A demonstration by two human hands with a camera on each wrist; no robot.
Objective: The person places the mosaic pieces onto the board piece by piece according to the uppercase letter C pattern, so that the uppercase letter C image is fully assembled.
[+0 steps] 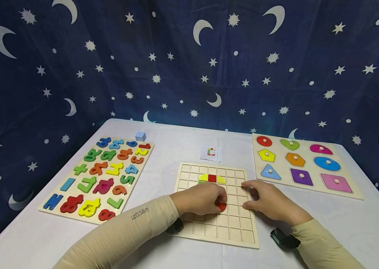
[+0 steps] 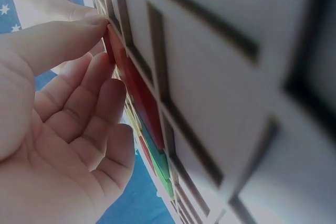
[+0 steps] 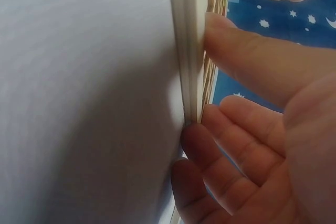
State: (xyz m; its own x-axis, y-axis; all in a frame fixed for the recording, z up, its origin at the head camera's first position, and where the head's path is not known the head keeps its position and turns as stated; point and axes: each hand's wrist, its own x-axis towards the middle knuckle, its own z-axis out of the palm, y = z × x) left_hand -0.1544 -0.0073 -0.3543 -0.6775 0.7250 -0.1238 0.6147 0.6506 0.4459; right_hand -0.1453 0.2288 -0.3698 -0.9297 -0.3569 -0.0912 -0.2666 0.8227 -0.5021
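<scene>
A wooden grid board (image 1: 209, 229) lies in front of me, carrying yellow, red and green pieces near its far side. My left hand (image 1: 201, 198) reaches over the middle of it. Thumb and fingertips pinch a red piece with a rounded edge (image 1: 222, 207) at the grid's surface; the left wrist view shows this red piece (image 2: 108, 45) edge-on beside other red and green pieces (image 2: 157, 163). My right hand (image 1: 271, 200) rests at the board's right edge, thumb and forefinger touching the rim with a gap between them. The left palm hides some squares in the head view.
Beyond the board lies a small card (image 1: 211, 153) with a coloured pattern on a grid. A number puzzle (image 1: 75, 160) lies at the left, with a light blue cube (image 1: 140, 136) behind it. A knobbed shape puzzle (image 1: 276, 149) lies at the right. A starry cloth hangs behind the table.
</scene>
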